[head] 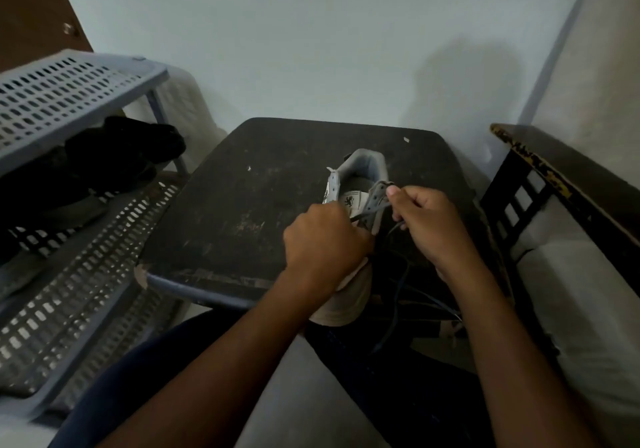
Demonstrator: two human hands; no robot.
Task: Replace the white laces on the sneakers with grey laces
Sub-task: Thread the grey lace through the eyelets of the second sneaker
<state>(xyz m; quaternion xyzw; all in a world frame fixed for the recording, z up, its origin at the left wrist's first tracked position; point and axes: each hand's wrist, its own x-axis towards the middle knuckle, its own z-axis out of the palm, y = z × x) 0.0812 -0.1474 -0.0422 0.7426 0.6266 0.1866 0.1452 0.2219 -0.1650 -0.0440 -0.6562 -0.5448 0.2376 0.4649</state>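
Sneaker [360, 184] on the dark, scuffed table [242, 191], heel end away from the camera, toe hanging over the near edge toward the person's lap. Left hand [325, 236] is down over the middle of the shoe, fingers clenched at the left eyelet row, and what they pinch is hidden under the knuckles. Right hand [429, 226] sits at the right eyelet flap, thumb up against the top eyelets, fingers closed on the grey lace [398, 285]. A short run of that lace crosses the tongue between the two hands. Its loose length trails off the table's near edge, down past the right wrist, dangling over the dark trousers. Off to the left, a grey perforated rack [69, 91] with dark shoes [114, 157] on a shelf.
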